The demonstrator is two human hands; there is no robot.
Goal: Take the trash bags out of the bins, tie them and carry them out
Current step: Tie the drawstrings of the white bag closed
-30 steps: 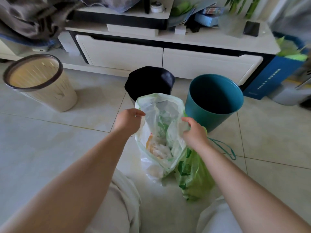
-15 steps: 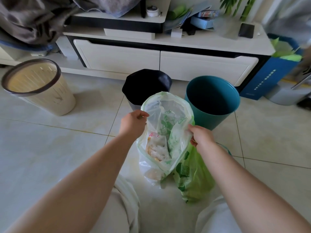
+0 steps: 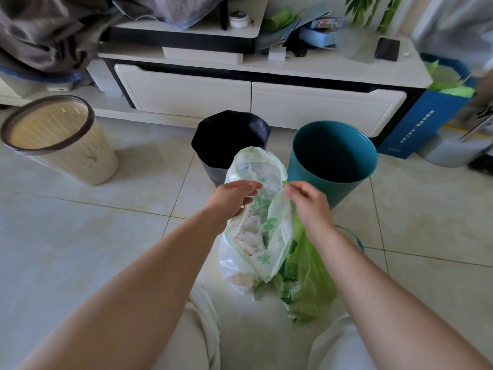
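A white translucent trash bag with green leaf print stands on the floor tiles between my knees, its mouth open and crumpled waste inside. My left hand pinches the left side of its rim. My right hand pinches the right side. The two hands are close together, narrowing the mouth. A green trash bag lies against the white one on the right. Behind stand three bins: a black-lined bin, a teal bin and a beige slatted bin.
A white TV cabinet with drawers runs along the back, cluttered on top. A blue box with green paper stands at the right end. Grey cloth hangs at upper left. A teal cord lies by the green bag.
Both hands have drawn toward each other along the white bag's rim, pulling its mouth from wide open to a narrow slit. The bag stands a little taller.
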